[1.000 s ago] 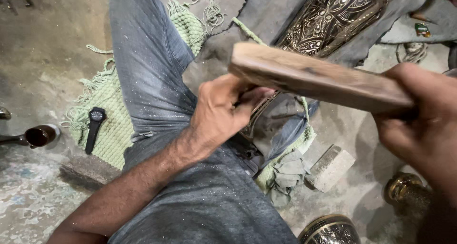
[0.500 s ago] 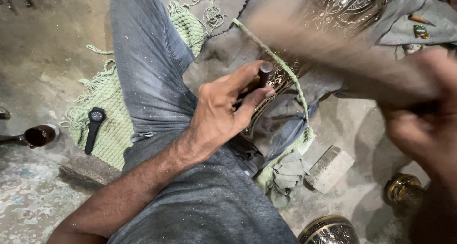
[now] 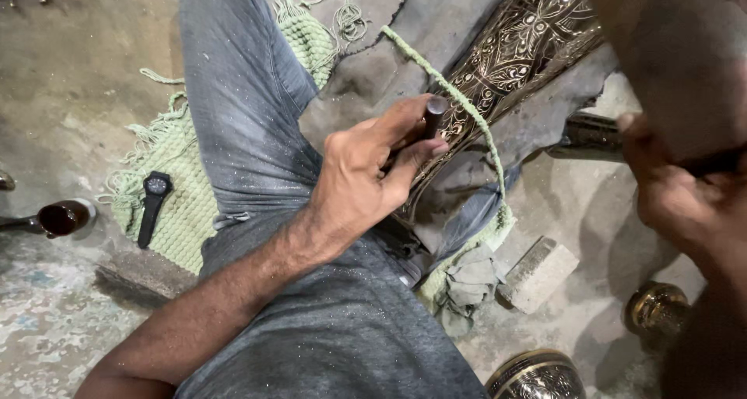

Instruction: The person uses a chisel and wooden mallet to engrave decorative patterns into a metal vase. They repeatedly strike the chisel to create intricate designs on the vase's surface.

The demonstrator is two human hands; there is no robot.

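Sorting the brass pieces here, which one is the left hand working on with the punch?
The large engraved vessel lying across the lap, half wrapped in grey cloth; the others sit on the floor.

The punch (image 3: 433,117) pinched in the fingers of the left hand (image 3: 366,173) is dark, dull metal with a flat, worn top. Just beyond the fingertips, the engraved vessel (image 3: 513,64) is glossy brass with dark inlaid ground. Under it lies matt grey cloth (image 3: 373,72). Below the wrist, faded denim (image 3: 249,127) is speckled with fine glittering dust.
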